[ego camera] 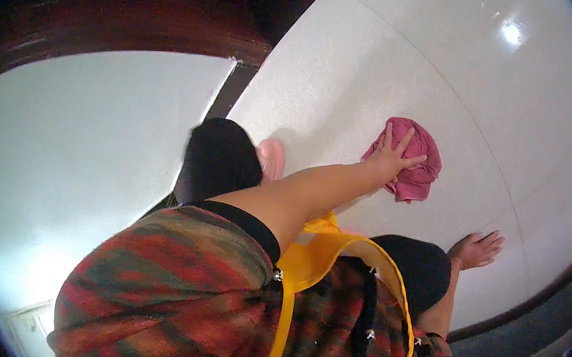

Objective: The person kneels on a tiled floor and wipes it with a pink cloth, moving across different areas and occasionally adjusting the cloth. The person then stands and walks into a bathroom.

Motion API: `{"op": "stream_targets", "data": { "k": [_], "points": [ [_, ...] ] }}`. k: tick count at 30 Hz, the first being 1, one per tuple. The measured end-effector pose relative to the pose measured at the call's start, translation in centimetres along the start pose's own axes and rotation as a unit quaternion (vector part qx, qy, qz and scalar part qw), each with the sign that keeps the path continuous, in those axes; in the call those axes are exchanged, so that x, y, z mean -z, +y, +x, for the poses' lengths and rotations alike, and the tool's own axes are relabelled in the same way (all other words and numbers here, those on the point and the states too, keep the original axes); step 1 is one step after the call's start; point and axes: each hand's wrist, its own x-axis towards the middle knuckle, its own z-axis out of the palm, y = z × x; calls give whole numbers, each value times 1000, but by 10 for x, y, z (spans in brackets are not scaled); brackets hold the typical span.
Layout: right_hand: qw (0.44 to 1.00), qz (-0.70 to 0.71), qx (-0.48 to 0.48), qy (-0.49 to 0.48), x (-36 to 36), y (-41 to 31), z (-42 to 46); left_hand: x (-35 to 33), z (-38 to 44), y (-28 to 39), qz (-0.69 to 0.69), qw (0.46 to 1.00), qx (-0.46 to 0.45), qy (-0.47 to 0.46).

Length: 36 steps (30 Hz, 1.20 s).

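My left hand (391,159) presses down on a crumpled dark-pink cloth (420,180), its fingers spread across the fabric. The cloth lies bunched on a glossy white tiled floor (454,139). To the right of my knee, my right hand (479,248) is held palm down with its fingers apart and nothing in them. It looks to be resting on the floor, though contact is hard to tell. Both knees are in black cloth; the left knee (221,163) is beside the wall, and the right knee (410,269) is next to my right forearm.
A white wall (82,155) with a dark skirting strip (232,90) runs along the left. Dark brown wooden furniture (140,21) stands at the upper left. A pink slipper (271,158) shows by my left knee. A yellow strap (318,267) hangs from me. Something dark and long-edged (522,337) borders the lower right.
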Motion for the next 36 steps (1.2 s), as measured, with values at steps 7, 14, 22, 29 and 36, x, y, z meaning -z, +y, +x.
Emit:
{"op": "stream_targets", "data": {
  "k": [7,14,22,29,36],
  "points": [
    [998,23,31,41,-3,11,-1,15,23,-12,1,993,-111,43],
    [994,29,94,-45,-21,42,20,66,98,-46,57,982,-154,96],
    [921,67,131,-360,21,-23,-15,117,79,-282,110,990,-6,91],
    [813,61,294,-499,75,-108,14,55,-31,-409,117,987,57,97],
    [813,6,405,-418,65,-247,42,-37,-165,-422,16,985,92,147]
  ]
}}
